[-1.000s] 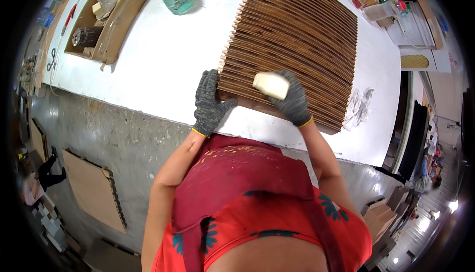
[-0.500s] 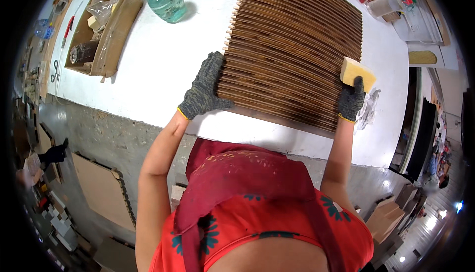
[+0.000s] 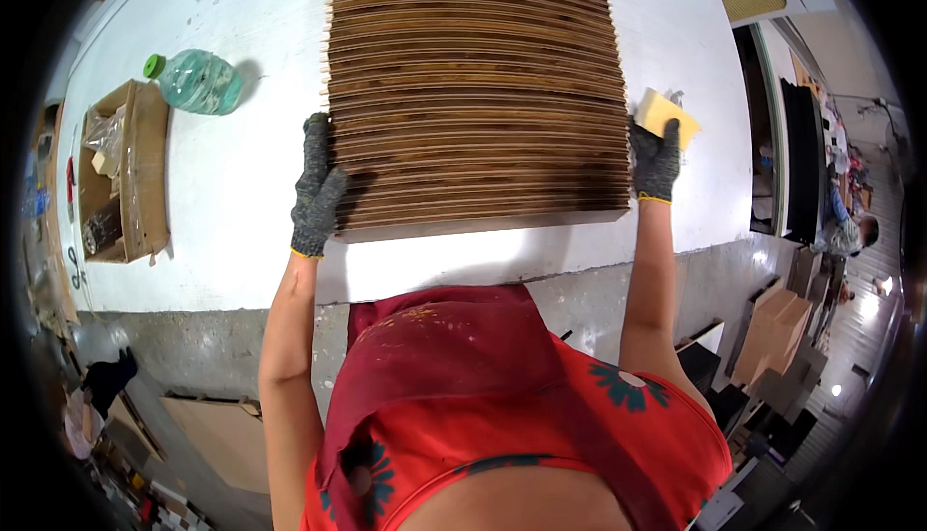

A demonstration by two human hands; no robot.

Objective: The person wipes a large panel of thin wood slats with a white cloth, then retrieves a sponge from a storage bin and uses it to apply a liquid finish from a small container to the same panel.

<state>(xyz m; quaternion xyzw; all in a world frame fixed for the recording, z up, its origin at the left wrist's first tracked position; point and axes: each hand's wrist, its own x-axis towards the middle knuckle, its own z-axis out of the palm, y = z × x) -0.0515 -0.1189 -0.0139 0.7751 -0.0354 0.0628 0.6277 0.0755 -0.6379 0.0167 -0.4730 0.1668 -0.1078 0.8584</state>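
A row of dark brown wooden strips (image 3: 478, 97), packed side by side with pale ends, lies on the white table. My left hand (image 3: 319, 193), in a dark grey knitted glove, rests along the row's left side near the front corner. Its fingers are stretched out, with the thumb near the strips. At the right side, my gloved right hand (image 3: 657, 166) is closed on a yellow sponge (image 3: 664, 118). The thumb lies over the sponge; the other fingers are partly hidden beside the strips.
On the white table (image 3: 232, 232) stand a cardboard box (image 3: 147, 174) with scraps and plastic wrap, and a green-capped bottle (image 3: 200, 82) lying or tilted. Scissors (image 3: 74, 265) lie at the left edge. Flat boards (image 3: 217, 439) are on the grey floor behind the table edge.
The view has turned, so the strips now appear squarer and further left. My left thumb has shifted from the front edge to the left side. The sponge stays in my right hand.
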